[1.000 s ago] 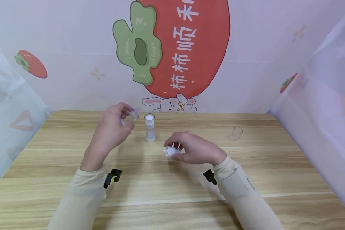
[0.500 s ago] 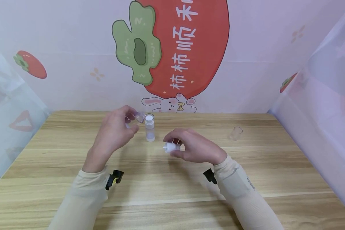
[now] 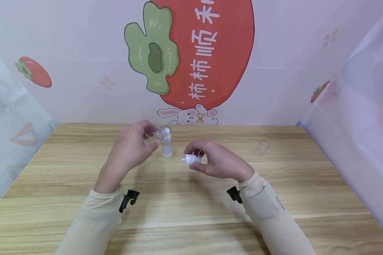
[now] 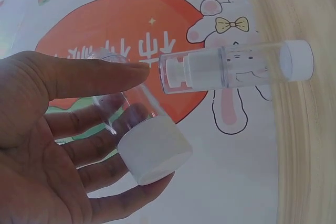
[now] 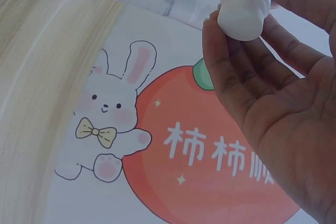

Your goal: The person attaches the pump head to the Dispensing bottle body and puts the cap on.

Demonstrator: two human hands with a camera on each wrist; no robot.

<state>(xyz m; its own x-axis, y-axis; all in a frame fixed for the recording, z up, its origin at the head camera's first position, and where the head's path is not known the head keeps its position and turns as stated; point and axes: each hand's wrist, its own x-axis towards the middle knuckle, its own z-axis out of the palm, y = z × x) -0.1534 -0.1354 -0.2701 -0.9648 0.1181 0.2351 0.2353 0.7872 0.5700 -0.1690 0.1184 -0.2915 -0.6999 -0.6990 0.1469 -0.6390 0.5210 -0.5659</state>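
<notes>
My left hand (image 3: pixel 127 150) holds a small clear bottle (image 4: pixel 139 121) with a white base between thumb and fingers. The bottle lies tilted, and its clear end (image 3: pixel 160 134) overlaps the top of a standing pump bottle (image 3: pixel 167 148) in the head view. That standing bottle has a white base and a clear cap over its white pump. To the right, my right hand (image 3: pixel 215 159) pinches a white pump head (image 3: pixel 190 159) sideways above the table, its narrow tip pointing left. In the right wrist view the pump head's rounded end (image 5: pixel 241 22) shows between thumb and fingers.
A clear cap (image 3: pixel 261 148) stands on the wooden table (image 3: pixel 185 219) at the right. Behind the table rises a white printed backdrop (image 3: pixel 281 88) with a big red persimmon and a rabbit. Similar sheets hang at both sides.
My left hand has moved right with the clear bottle, whose end now overlaps the standing bottle's top. My right hand has risen slightly, still holding the pump head, which has turned a little.
</notes>
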